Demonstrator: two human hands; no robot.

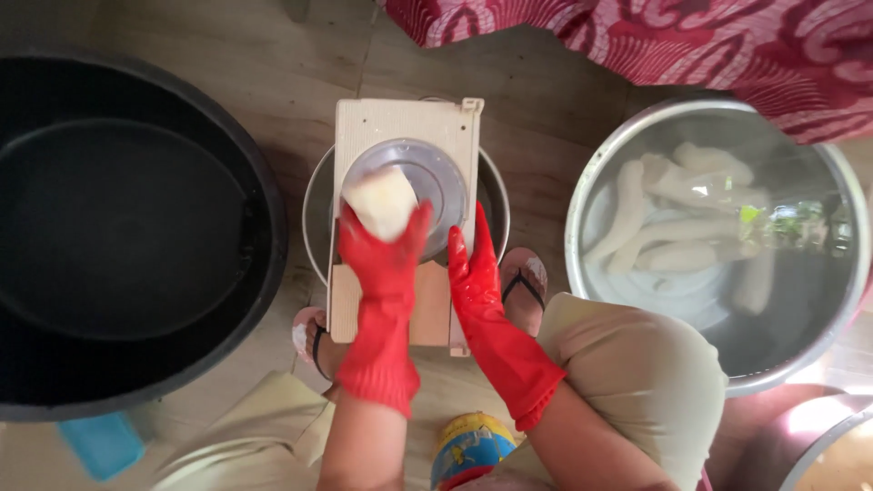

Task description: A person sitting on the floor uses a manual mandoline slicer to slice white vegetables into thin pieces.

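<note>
On the floor between your feet, a beige slicer board (406, 127) lies across a small metal bowl (317, 205), and your left hand (386, 259) presses a pale peeled chunk of root (381, 202) onto the board's round steel blade plate (436, 177). You wear red rubber gloves on both hands. The left fingers (414, 227) curl around the lower end of the chunk and clamp it from below and from the sides, so its top sticks out bare toward the blade.

Judging by its wet sheen, the chunk is firm but slippery, and fairly light; it probably wants a grip low and around its sides, with the fingertips kept back from the face that meets the plate. It looks stiff enough not to bend under pressure, though it could skid in a wet glove.

Your right hand (475, 273) holds nothing: its fingers (479, 232) lie straight and close together, flat along the right edge of the board, touching it just beside the blade plate.

Well to your right, a large steel basin (591, 273) holds more peeled pieces (673, 218) in water. To your left sits a wide black tub (264, 227).
</note>
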